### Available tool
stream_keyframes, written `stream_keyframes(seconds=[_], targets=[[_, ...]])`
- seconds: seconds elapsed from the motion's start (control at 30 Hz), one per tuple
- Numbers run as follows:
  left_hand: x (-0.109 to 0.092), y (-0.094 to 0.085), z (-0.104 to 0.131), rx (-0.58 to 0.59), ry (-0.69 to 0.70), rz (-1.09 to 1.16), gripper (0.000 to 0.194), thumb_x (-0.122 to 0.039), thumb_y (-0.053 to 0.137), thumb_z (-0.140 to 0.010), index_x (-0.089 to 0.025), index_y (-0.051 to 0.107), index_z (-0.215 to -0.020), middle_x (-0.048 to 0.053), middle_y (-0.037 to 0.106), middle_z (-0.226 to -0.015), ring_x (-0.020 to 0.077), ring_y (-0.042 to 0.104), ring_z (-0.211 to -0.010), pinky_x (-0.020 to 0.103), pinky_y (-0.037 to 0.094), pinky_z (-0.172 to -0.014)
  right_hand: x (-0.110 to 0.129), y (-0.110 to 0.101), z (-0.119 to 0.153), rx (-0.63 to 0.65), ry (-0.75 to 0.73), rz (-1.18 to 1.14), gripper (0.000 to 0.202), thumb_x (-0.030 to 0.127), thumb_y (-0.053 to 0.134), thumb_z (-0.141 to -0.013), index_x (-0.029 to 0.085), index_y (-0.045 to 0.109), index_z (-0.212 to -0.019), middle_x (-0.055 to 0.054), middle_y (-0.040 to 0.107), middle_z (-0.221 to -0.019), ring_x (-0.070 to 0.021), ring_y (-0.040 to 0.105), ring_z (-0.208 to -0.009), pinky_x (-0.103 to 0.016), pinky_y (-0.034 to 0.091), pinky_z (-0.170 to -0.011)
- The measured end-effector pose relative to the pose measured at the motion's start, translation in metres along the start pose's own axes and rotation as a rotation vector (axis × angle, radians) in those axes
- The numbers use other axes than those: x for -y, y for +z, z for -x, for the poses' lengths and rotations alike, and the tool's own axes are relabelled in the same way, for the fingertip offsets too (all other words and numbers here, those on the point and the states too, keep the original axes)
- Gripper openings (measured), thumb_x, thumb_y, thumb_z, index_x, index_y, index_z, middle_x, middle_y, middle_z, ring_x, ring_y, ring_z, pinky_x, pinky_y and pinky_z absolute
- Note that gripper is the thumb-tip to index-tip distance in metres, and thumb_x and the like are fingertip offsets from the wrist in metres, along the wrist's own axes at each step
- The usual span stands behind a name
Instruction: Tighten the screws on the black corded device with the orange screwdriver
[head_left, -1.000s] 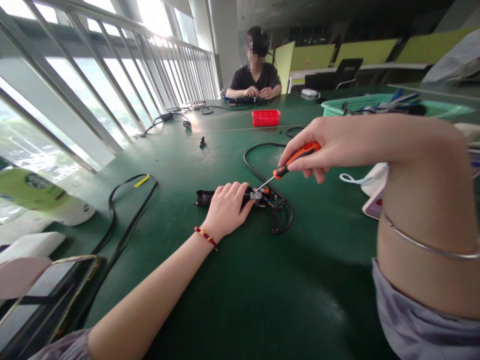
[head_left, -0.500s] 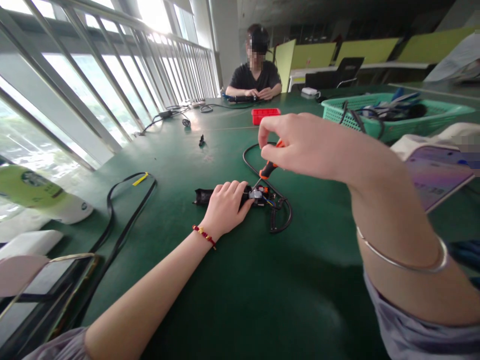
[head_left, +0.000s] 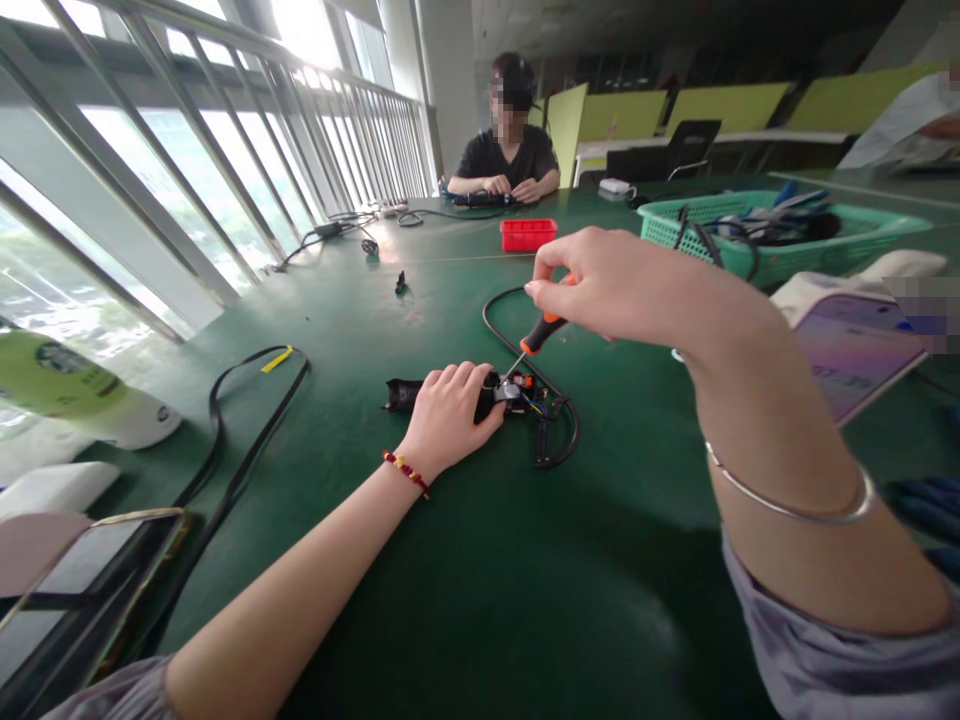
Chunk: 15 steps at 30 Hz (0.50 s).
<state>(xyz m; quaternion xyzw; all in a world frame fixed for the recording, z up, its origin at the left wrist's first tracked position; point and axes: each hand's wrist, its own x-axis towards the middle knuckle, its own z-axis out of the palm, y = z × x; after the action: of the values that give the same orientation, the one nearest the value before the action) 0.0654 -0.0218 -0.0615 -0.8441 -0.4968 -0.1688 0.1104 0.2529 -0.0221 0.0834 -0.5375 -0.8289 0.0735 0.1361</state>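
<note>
Wrapped over a black cylindrical device (head_left: 405,394), my left hand (head_left: 451,412) holds it down on the green table. At the device's right end its inside lies bare, with a silvery metal part (head_left: 508,391), an orange piece and coloured wires (head_left: 537,406). My right hand (head_left: 592,275) grips an orange and black screwdriver (head_left: 541,331) by the top of its handle. Its shaft slants down to the left and its tip meets the device near the metal part; the exact contact point is too small to tell. A black cable (head_left: 576,430) curls around the bare end.
A red tray (head_left: 528,236) and a small black part (head_left: 400,282) lie beyond the device. To the right are a green basket (head_left: 750,262) of tools and a phone (head_left: 855,350). A black strap (head_left: 247,470) and a bottle (head_left: 82,390) are left. A person (head_left: 507,150) sits opposite.
My right hand has shifted slightly right, and its fingers have closed in around the top of the screwdriver handle. My left hand stays on the device. The view has shifted a little.
</note>
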Motion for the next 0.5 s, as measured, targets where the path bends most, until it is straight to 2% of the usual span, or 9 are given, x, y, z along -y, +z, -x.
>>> stream_keyframes(seconds=[0.1, 0.27, 0.4, 0.5], targets=[[-0.001, -0.001, 0.000, -0.003, -0.006, -0.004, 0.039, -0.039, 0.044, -0.084, -0.016, 0.048, -0.115, 0.008, 0.057, -0.102, 0.0239, 0.053, -0.092, 0.037, 0.039, -0.079, 0.003, 0.000, 0.001, -0.028, -0.044, -0.001, 0.028, 0.043, 0.044, -0.081, 0.020, 0.058, -0.089, -0.003, 0.057, -0.060, -0.0169, 0.053, -0.057, -0.029, 0.034, -0.055], [-0.002, -0.001, 0.000, -0.020, -0.008, 0.013, 0.039, -0.038, 0.045, -0.082, -0.017, 0.048, -0.114, 0.008, 0.057, -0.101, 0.0237, 0.053, -0.092, 0.037, 0.040, -0.079, 0.015, -0.002, 0.007, 0.014, -0.127, 0.010, 0.030, 0.040, 0.048, -0.077, 0.021, 0.054, -0.100, -0.004, 0.062, -0.074, -0.0182, 0.055, -0.064, -0.028, 0.034, -0.057], [-0.001, -0.001, 0.001, -0.050, -0.006, 0.057, 0.036, -0.038, 0.047, -0.081, -0.018, 0.050, -0.111, 0.008, 0.056, -0.105, 0.0237, 0.053, -0.094, 0.038, 0.040, -0.083, 0.021, -0.003, 0.010, 0.003, -0.147, 0.033, 0.031, 0.040, 0.051, -0.076, 0.023, 0.053, -0.101, -0.004, 0.063, -0.075, -0.0194, 0.055, -0.066, -0.029, 0.033, -0.057], [-0.002, -0.002, 0.002, -0.108, 0.012, 0.124, 0.038, -0.039, 0.049, -0.080, -0.018, 0.049, -0.112, 0.008, 0.055, -0.109, 0.0236, 0.051, -0.101, 0.039, 0.038, -0.090, 0.021, -0.001, 0.011, -0.009, -0.133, 0.034, 0.027, 0.041, 0.049, -0.077, 0.022, 0.056, -0.095, -0.004, 0.061, -0.068, -0.0192, 0.055, -0.064, -0.029, 0.033, -0.056]])
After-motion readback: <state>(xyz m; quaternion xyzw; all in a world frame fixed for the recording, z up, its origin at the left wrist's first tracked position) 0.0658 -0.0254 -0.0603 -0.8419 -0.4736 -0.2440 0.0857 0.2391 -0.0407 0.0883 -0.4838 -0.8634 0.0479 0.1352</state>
